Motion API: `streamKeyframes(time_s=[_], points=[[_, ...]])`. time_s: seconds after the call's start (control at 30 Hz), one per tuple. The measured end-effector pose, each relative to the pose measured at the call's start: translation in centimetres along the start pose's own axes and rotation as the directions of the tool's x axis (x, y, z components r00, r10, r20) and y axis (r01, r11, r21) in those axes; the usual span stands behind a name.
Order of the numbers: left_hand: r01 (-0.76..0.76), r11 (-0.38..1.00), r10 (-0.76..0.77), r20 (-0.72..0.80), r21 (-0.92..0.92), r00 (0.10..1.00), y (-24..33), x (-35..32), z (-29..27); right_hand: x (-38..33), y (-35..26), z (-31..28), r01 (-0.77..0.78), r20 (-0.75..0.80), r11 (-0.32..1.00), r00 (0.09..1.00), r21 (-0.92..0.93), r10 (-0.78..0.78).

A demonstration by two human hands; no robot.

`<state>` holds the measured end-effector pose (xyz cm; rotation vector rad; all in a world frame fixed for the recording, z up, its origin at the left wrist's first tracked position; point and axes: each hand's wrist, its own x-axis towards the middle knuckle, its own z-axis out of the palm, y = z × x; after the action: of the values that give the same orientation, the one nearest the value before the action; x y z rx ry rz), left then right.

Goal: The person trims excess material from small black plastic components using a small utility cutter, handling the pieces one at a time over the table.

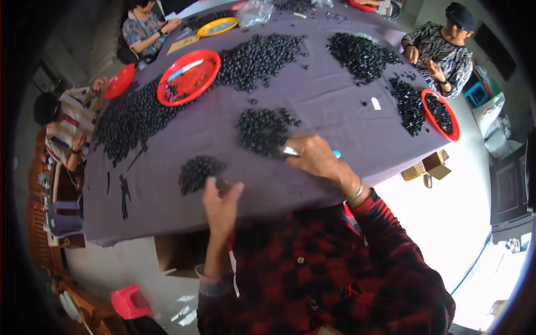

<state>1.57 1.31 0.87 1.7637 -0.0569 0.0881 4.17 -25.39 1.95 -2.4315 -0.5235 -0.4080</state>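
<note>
Near the front edge of the purple-grey cloth, my left hand is closed in a loose pinch, slightly blurred. A small black part shows between its thumb and finger. Just beyond lies a small pile of round black parts. My right hand is closed around a blue-ended tool whose pale flat tip sticks out past the fingers. The hand hides the tool's middle. That tip is over the near right edge of a larger pile of black parts.
Large heaps of black parts cover the far cloth. A red tray holds another blue-and-white tool. A red bowl stands at the right edge, a yellow tray far back. Several people sit around the table.
</note>
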Motion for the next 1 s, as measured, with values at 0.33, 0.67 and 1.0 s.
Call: streamKeyframes(time_s=[0.33,0.67,1.0], points=[[0.399,0.722,-0.147,0.438,-0.565,0.887,2.4,-2.4,3.6,-0.8,-7.8,-2.3,0.1,0.059,0.898,0.989,0.429,-0.139],[0.545,0.606,-0.106,0.62,-0.58,0.777,1.0,-2.5,2.4,-0.7,-8.2,-2.4,0.018,0.217,0.79,0.957,0.613,-0.191],[0.57,0.514,-0.118,0.606,-0.641,0.787,1.7,-2.8,2.7,-1.2,-8.5,-2.2,0.053,0.105,0.806,0.984,0.589,-0.142]])
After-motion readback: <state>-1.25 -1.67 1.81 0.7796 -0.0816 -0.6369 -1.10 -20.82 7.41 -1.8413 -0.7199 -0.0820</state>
